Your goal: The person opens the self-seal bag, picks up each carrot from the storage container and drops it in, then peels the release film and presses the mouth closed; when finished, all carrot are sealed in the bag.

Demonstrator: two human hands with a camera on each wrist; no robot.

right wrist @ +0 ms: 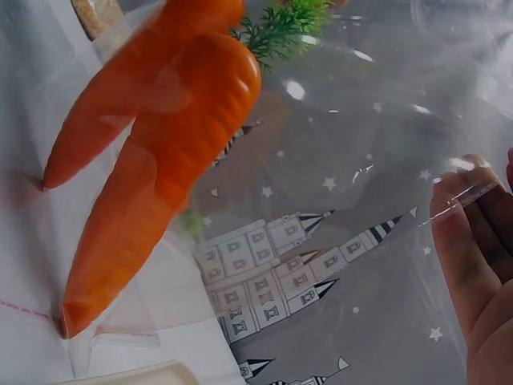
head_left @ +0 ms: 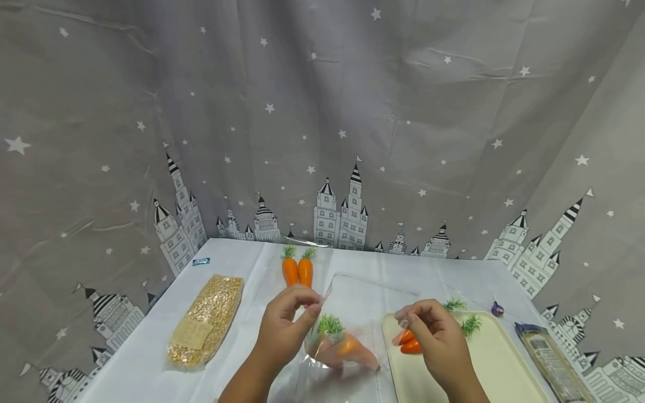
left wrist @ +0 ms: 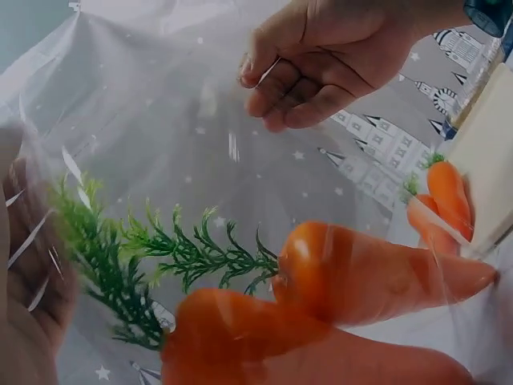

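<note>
A clear plastic bag [head_left: 372, 327] is stretched between the two hands, low over the table. My left hand [head_left: 284, 324] pinches its left edge between thumb and forefinger, and my right hand [head_left: 439, 338] pinches the opposite edge. Inside lie two orange carrots [head_left: 347, 348] with feathery green tops, seen closely in the left wrist view as a front carrot [left wrist: 240, 341] and one behind it. Through the film in the right wrist view, both carrots [right wrist: 172, 132] point down and left. Film glare blurs parts of them.
A cream tray [head_left: 496, 364] at right holds two more carrots [head_left: 411, 346], partly behind my right hand. Another bagged pair of carrots [head_left: 297, 271] lies at the back. A pack of yellow grains [head_left: 206, 319] is at left, and a long packet [head_left: 551, 358] lies beyond the tray.
</note>
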